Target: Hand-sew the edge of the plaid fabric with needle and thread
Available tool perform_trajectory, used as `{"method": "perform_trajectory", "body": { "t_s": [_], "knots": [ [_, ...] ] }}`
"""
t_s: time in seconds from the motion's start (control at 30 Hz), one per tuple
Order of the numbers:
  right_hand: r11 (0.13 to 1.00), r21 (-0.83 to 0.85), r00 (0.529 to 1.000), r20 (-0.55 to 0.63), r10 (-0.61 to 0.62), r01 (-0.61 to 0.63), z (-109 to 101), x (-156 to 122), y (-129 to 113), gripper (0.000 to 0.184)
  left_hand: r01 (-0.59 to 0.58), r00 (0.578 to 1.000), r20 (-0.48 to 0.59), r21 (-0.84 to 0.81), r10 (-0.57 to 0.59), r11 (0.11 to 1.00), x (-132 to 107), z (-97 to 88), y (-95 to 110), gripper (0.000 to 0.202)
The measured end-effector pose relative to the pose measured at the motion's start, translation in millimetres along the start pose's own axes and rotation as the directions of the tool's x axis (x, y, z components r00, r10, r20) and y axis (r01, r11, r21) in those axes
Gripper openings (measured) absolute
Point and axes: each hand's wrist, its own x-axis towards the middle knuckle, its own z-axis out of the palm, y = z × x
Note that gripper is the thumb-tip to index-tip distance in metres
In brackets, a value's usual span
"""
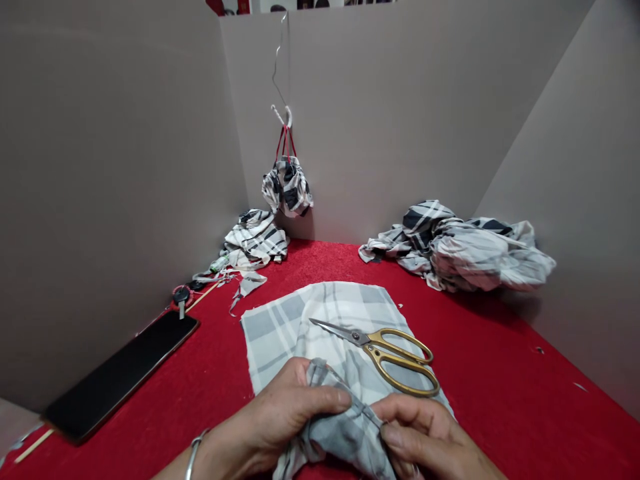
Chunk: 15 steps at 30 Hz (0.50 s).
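My left hand [295, 407] pinches a folded edge of a grey-and-white plaid cloth [345, 433], thumb on top. At the other end of that edge, my right hand [425, 433] grips the same cloth between thumb and forefinger. Any needle or thread in the fingers is too small to make out. Just beyond my hands, scissors [360, 339] with gold handles lie on a flat piece of plaid cloth [277, 327], blades pointing left. The lower part of the held cloth runs out of view at the bottom.
On the red table cover [500, 373], a black phone [125, 370], a key [182, 300] and a thin stick lie left. Plaid cloth heaps sit back left [255, 240] and right [465, 250]. A plaid drawstring pouch [287, 187] hangs from a hook. Grey partitions [390, 120] enclose the table.
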Motion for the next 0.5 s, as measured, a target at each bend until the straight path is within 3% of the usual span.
{"method": "perform_trajectory", "body": {
  "t_s": [0.33,0.5],
  "knots": [
    [0.999,-0.042,1.0,-0.006,-0.003,0.003,0.5,1.2,-2.4,0.032,0.007,1.0,0.021,0.021,-0.007,1.0,0.0,-1.6,-1.7,0.019],
    [0.996,-0.089,1.0,-0.019,0.013,-0.015,-0.1,1.8,-4.3,0.034,-0.017,1.0,-0.007,0.118,0.018,0.993,0.7,-5.0,-3.6,0.023]
  ]
}}
